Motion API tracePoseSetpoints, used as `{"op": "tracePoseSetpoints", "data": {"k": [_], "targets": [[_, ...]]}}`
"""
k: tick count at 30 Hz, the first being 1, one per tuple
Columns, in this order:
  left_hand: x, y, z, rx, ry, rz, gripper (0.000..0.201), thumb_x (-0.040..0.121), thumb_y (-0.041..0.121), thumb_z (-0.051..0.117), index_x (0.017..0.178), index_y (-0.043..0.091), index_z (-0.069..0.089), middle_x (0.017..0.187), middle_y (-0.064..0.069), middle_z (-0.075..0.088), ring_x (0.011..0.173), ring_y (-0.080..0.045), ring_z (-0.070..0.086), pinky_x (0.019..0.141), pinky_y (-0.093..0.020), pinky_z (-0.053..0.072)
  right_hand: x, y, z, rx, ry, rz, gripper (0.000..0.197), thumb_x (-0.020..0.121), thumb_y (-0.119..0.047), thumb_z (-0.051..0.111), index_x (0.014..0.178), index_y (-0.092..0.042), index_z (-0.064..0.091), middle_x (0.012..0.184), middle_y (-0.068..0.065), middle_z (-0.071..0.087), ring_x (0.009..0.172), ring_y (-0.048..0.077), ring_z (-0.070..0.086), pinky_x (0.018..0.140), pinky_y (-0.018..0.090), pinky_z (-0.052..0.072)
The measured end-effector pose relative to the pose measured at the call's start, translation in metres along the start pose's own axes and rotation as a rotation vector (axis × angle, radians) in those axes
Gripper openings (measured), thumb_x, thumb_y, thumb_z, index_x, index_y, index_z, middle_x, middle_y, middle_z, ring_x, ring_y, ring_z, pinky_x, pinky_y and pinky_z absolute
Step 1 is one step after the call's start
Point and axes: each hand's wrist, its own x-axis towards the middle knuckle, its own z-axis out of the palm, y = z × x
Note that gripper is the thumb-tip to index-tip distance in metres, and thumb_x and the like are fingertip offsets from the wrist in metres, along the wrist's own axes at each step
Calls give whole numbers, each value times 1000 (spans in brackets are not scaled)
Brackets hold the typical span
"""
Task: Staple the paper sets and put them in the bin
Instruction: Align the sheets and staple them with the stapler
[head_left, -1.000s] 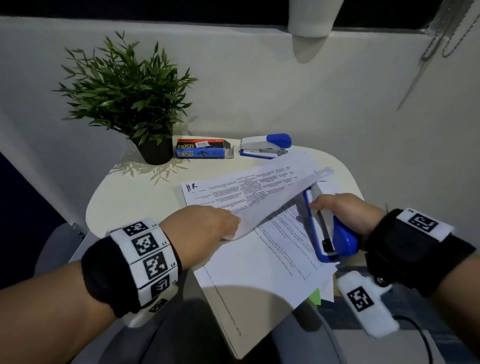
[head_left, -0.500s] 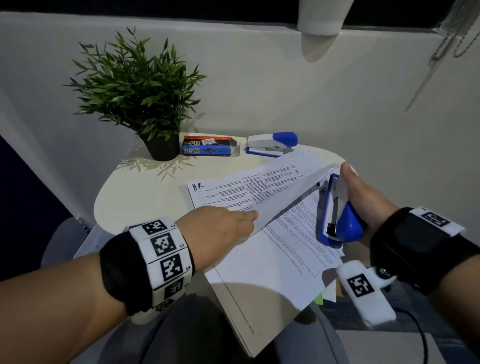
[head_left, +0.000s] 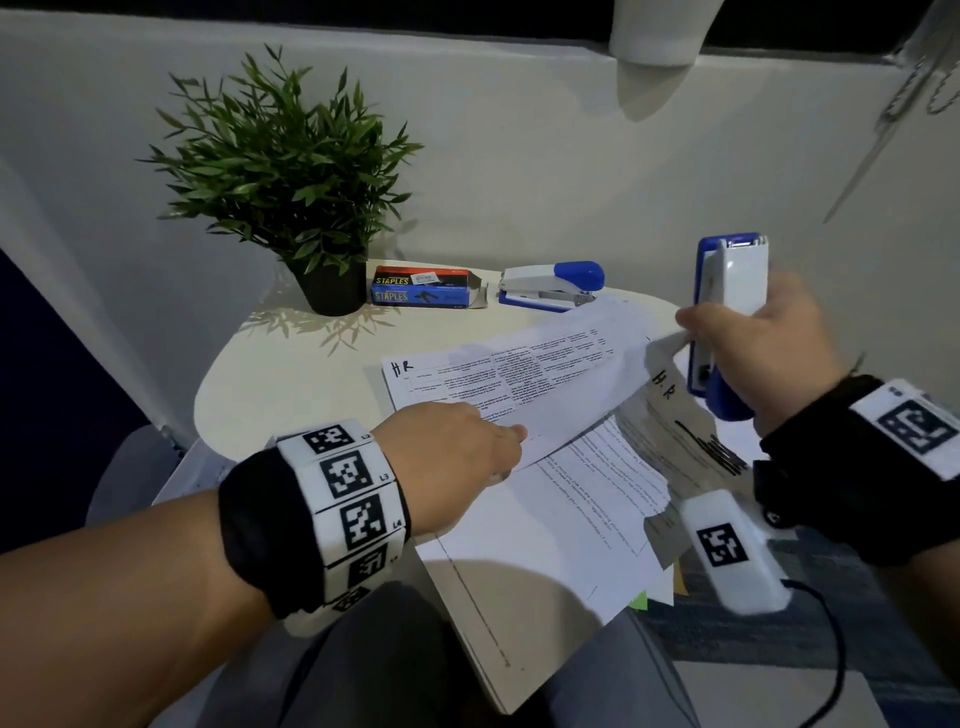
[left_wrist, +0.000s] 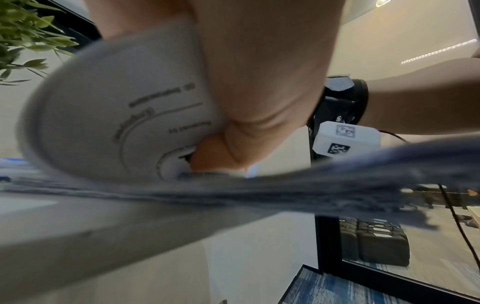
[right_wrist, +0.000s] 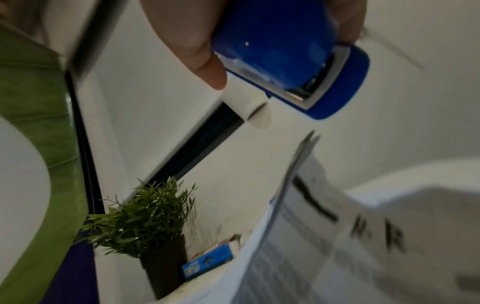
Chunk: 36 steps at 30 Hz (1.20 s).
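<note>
Head view: the right hand (head_left: 763, 343) has its grip wrapped around the blue-and-white stapler (head_left: 727, 312), held upright above the worktop (head_left: 270, 374). The paper set (head_left: 519, 374) lies just left and below, its long axis running toward the left hand (head_left: 452, 447), which pinches a lifted sheet.

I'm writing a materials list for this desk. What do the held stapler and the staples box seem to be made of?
Stapler: glossy blue and white plastic shell, probably; the right wrist view shows a shiny metal strip inside.
Staples box: printed cardboard, judging by its open end flap.
</note>
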Motion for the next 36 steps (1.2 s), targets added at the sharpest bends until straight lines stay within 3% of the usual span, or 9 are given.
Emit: {"op": "tracePoseSetpoints", "data": {"k": [5, 13, 15, 18, 20, 22, 26, 31, 36], "targets": [[2, 1, 8, -43, 43, -48, 16, 93, 9, 44, 90, 25, 44, 150, 26, 23, 87, -10, 32, 63, -26, 32, 1, -21, -14, -6, 214, -165, 41, 77, -24, 66, 113, -19, 48, 84, -5, 50, 66, 11, 50, 64, 32, 48], [5, -4, 12, -45, 77, -77, 23, 84, 8, 49, 81, 27, 36, 116, 16, 56, 89, -14, 43, 63, -29, 42, -5, -10, 23, -209, -464, 203, 36, 52, -39, 66, 72, -9, 62, 87, 15, 71, 84, 35, 66, 85, 48, 54], [1, -6, 16, -83, 68, -76, 30, 79, 5, 49, 70, 25, 29, 84, 7, 54, 83, -18, 44, 64, -34, 47, -4, -1, 27, -301, -469, 239, 24, 68, -32, 69, 81, -12, 62, 93, 14, 69, 82, 31, 63, 75, 35, 53], [-4, -12, 17, -187, 15, -80, 26, 75, 2, 44, 66, 24, 33, 103, 4, 61, 97, -21, 53, 77, -41, 49, 0, 10, 23, -235, -481, 315, 12, 82, -17, 64, 89, -8, 60, 84, 11, 68, 70, 25, 62, 58, 25, 47], [-9, -13, 17, -222, -13, -41, 33, 77, 8, 38, 91, 28, 60, 134, 11, 52, 122, -19, 47, 96, -37, 43, 0, 14, 18, -130, -497, 365, 4, 86, -8, 59, 83, -6, 57, 55, 4, 67, 46, 17, 63, 42, 17, 45], [-16, -17, 19, -228, 21, 12, 56, 81, 15, 34, 132, 28, 52, 149, 15, 33, 137, -8, 29, 111, -22, 26, 2, 17, 14, -62, -498, 402, 9, 88, -5, 55, 79, -5, 55, 42, 2, 61, 33, 12, 57, 33, 14, 39], [-33, -24, 9, -390, 412, -99, 43, 77, 30, 42, 107, 22, 72, 107, 8, 70, 98, -7, 64, 91, -22, 49, 0, 17, 15, 15, -511, 414, 5, 88, -7, 56, 82, -6, 57, 50, 4, 66, 40, 15, 62, 38, 18, 45], [-41, -28, 4, -718, 708, -519, 11, 77, 18, 74, 87, 21, 74, 77, 18, 63, 77, -7, 60, 73, -14, 45, 2, 4, 26, -172, -322, 40, 46, 62, -56, 67, 92, -22, 56, 89, 4, 67, 83, 25, 65, 81, 42, 53], [-23, -23, -5, -921, 744, -596, 21, 77, 17, 74, 72, 35, 64, 77, 20, 63, 75, -2, 59, 70, -19, 46, -14, -59, 40, 262, -115, -326, 33, 84, -43, 60, 105, -20, 50, 79, -5, 57, 58, 14, 58, 53, 37, 50]]}}
